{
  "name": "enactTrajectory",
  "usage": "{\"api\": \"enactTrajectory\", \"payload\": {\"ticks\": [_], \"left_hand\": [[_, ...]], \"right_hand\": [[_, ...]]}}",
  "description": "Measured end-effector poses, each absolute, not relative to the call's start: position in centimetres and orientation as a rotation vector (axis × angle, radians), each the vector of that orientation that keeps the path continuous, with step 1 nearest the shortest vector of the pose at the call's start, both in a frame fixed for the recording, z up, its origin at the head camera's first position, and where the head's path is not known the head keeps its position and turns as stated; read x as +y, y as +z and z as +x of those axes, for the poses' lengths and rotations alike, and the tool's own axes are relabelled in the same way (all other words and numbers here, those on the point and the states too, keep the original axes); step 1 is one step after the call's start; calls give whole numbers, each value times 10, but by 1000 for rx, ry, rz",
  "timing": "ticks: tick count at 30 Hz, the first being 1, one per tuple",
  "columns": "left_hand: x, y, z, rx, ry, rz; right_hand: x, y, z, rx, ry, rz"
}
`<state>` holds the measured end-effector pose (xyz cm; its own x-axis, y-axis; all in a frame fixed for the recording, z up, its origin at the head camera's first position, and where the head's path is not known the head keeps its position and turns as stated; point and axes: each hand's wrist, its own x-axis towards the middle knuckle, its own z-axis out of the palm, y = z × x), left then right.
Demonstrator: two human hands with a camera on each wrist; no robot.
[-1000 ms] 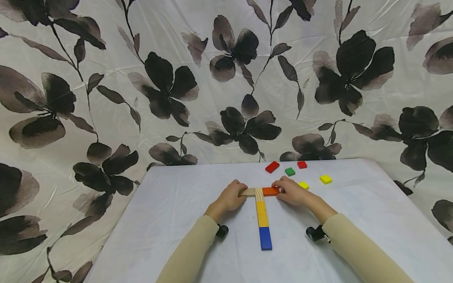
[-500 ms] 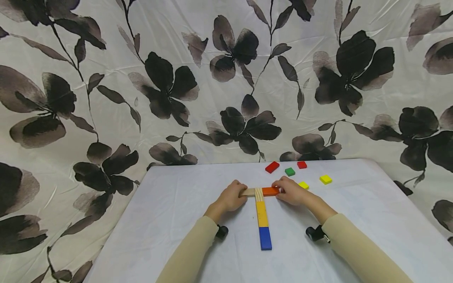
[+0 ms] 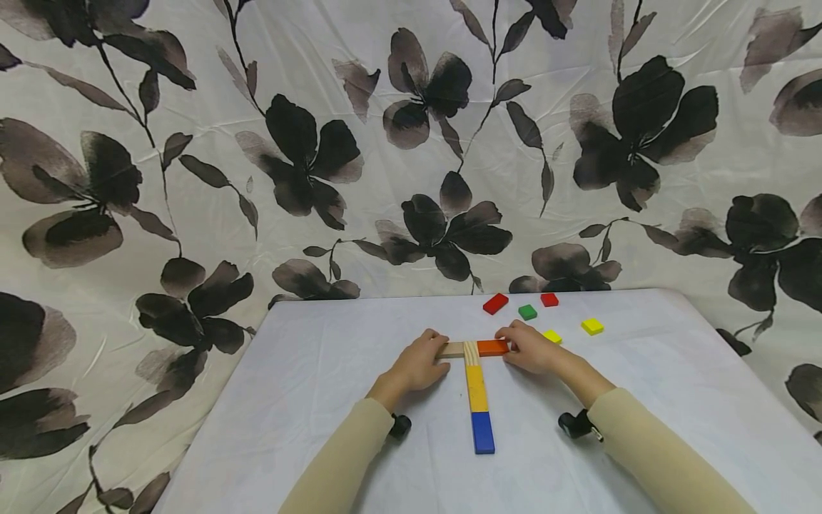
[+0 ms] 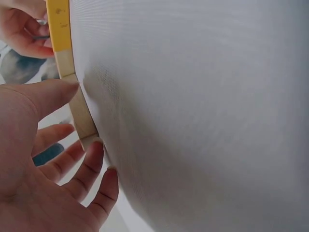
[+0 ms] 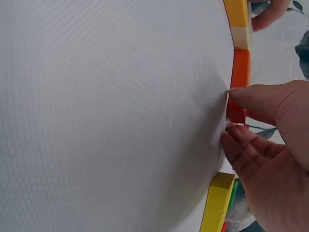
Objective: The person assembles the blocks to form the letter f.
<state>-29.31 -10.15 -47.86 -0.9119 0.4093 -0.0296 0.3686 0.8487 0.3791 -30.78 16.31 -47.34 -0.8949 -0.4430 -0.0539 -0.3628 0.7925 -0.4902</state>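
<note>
Flat blocks form a T on the white tabletop. Its stem runs from a blue block (image 3: 483, 432) through a yellow block (image 3: 477, 389) to a plain wooden piece (image 3: 472, 353). The crossbar has a plain wooden block (image 3: 452, 350) on the left and an orange block (image 3: 491, 348) on the right. Beside the left wooden block is my left hand (image 3: 414, 362), its fingers loosely spread and its thumb apart from the block in the head view. My right hand (image 3: 531, 348) pinches the orange block's outer end between thumb and forefinger, also visible in the right wrist view.
Past the right hand lie two yellow blocks, one (image 3: 592, 326) farther right and one (image 3: 552, 336) close to the fingers. Behind them are a green block (image 3: 528, 312) and two red blocks, the larger (image 3: 495, 304) at left. A flowered cloth (image 3: 424, 157) hangs behind the table (image 3: 289, 428).
My left thumb has come away from the left wooden block, and the hand has eased slightly back and left. The right hand and the blocks look unmoved.
</note>
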Motion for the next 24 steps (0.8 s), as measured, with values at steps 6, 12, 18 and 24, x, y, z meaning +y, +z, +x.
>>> {"api": "enactTrajectory", "payload": {"ticks": [6, 12, 18, 24], "left_hand": [[-101, -479, -290, 2922, 525, 624], [-102, -481, -288, 2942, 474, 665], [-104, -480, -283, 2946, 447, 688], [-103, -476, -277, 2943, 410, 682]], "right_hand": [[165, -467, -303, 2808, -684, -664], [168, -461, -296, 2822, -627, -713], [175, -459, -292, 2842, -619, -731], [188, -457, -289, 2848, -655, -721]]}}
